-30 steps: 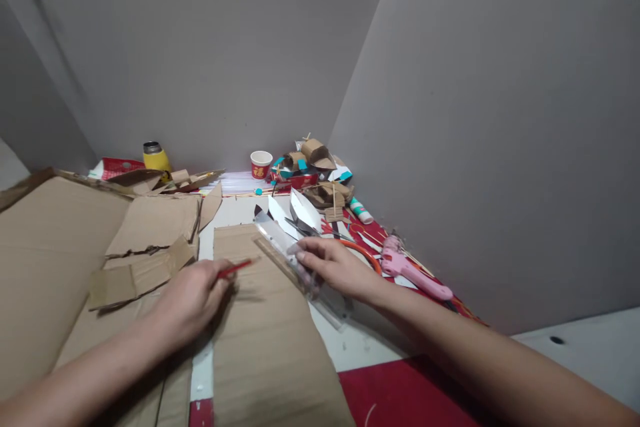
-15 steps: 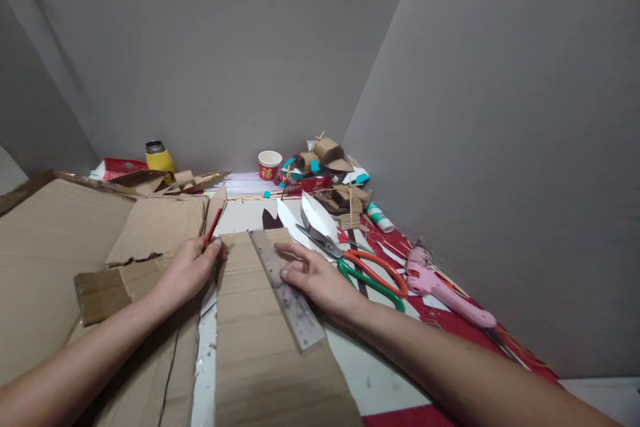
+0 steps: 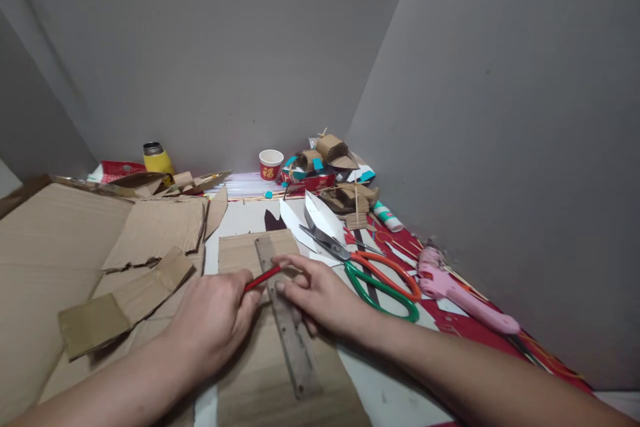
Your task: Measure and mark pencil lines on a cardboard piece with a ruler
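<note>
My left hand [image 3: 215, 313] is closed round a red pencil [image 3: 263, 277], which sticks out to the right above the cardboard. The far end of the pencil meets the thumb and index finger of my right hand [image 3: 317, 290], which are bent round it. Under my right hand a clear plastic ruler [image 3: 287, 333] lies lengthwise, partly covered by the fingers and slightly blurred. Both hands are over a flat strip of brown cardboard [image 3: 245, 373]. Whether my right hand also presses on the ruler is hard to see.
Scissors [image 3: 360, 267] with orange and green handles and a pink glue gun [image 3: 465, 297] lie right. A large cardboard box [image 3: 50, 260] with loose pieces stands left. At the back are a paper cup [image 3: 271, 165], a yellow bottle [image 3: 158, 159] and cardboard models [image 3: 330, 150].
My left hand has brought the pencil right and nearer, up to my right hand. The ruler has turned steeper, its near end closer to me. A loose cardboard piece on the left has shifted.
</note>
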Available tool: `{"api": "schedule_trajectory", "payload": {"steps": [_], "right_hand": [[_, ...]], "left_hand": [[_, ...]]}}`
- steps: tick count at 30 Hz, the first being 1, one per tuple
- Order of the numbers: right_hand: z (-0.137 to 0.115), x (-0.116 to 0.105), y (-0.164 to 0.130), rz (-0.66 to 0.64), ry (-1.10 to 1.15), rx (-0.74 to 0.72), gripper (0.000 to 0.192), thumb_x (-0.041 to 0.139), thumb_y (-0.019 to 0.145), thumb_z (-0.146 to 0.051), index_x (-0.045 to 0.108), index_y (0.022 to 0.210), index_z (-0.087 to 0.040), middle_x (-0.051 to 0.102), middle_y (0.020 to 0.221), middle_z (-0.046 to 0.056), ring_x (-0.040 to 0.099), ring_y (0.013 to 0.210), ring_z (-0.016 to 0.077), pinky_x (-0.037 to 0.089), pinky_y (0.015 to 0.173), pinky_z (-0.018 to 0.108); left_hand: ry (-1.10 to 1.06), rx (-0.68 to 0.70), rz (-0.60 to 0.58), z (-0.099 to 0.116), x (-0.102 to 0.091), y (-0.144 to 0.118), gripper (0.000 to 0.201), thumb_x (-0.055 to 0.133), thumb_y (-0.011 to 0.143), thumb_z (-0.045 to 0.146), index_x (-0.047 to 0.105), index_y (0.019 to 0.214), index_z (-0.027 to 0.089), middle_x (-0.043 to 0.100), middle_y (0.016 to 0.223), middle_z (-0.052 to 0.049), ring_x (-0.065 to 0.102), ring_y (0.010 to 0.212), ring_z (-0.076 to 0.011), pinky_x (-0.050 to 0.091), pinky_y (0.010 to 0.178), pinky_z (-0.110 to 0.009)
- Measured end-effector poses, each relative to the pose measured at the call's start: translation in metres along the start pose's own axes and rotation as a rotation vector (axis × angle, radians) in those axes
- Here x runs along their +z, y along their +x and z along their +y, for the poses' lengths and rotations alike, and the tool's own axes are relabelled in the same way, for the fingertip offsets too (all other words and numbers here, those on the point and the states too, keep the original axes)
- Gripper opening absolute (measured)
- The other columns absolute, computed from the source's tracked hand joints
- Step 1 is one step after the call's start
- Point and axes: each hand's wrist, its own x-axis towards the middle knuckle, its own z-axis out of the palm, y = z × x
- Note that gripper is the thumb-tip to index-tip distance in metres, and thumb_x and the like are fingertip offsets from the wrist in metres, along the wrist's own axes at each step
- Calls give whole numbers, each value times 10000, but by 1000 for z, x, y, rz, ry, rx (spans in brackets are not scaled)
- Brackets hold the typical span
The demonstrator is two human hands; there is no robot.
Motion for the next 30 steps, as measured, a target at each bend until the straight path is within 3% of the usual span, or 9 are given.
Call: {"api": "schedule_trajectory", "payload": {"steps": [3,5,9,11,15,17,19,22,30], "right_hand": [[1,-4,-10,230,-295,-345,368,553,877,-276,603,1224,-167,469,535,-61,478,474,111,402,477,233],[3,-6,-17,308,-419,-573,411,524,898,-239,559,1302,-172,542,600,-27,508,516,129,439,537,258],[8,-10,-18,79,-703,-845,520,442,917,-166,432,1435,-203,708,820,64,634,658,180,508,643,302],[9,-13,-14,37,-821,-849,453,438,916,-165,513,1362,-184,733,899,101,676,759,211,524,694,326],[3,-28,-5,342,-777,-692,205,500,927,-235,651,1056,-182,739,898,98,688,789,212,512,737,311],[-2,-37,-1,491,-646,-609,176,501,944,-296,646,945,-196,724,844,72,672,739,191,495,702,287],[-4,-43,2,551,-538,-536,242,456,971,-342,631,878,-203,703,795,55,657,718,179,478,673,275],[-2,-41,5,516,-482,-456,302,392,996,-365,613,871,-202,682,761,45,642,705,173,471,664,275],[15,-22,8,273,-751,-505,158,524,905,-224,560,1053,-181,679,967,109,644,906,235,511,812,364]], "left_hand": [[-63,-19,-82,8,-3,0,439,263,963,465,595,822,215,685,749,-72,617,673,-225,360,616,-317],[-149,-44,-121,12,-2,2,487,249,961,499,583,755,209,663,713,-67,595,647,-207,363,593,-304],[-265,-30,-207,18,7,3,474,282,951,488,579,712,205,630,664,-46,561,615,-187,368,578,-293],[-275,9,-244,22,10,1,439,319,943,471,587,715,209,627,650,-29,555,601,-179,359,565,-288],[-241,19,-165,26,12,-2,449,332,939,532,613,781,221,668,718,-26,606,688,-199,425,616,-311],[-166,63,-60,26,16,-2,461,309,950,525,649,995,217,710,980,-79,641,924,-247,486,796,-381],[-49,104,-28,25,22,-2,521,340,942,521,558,1296,207,567,1361,-156,514,1252,-329,424,1005,-490],[120,88,-144,25,31,1,729,454,871,602,348,1491,234,247,1582,-194,187,1439,-444,280,1103,-623],[200,177,-192,17,29,5,776,517,832,617,388,1470,195,214,1569,-221,138,1443,-416,245,1128,-618]]}}
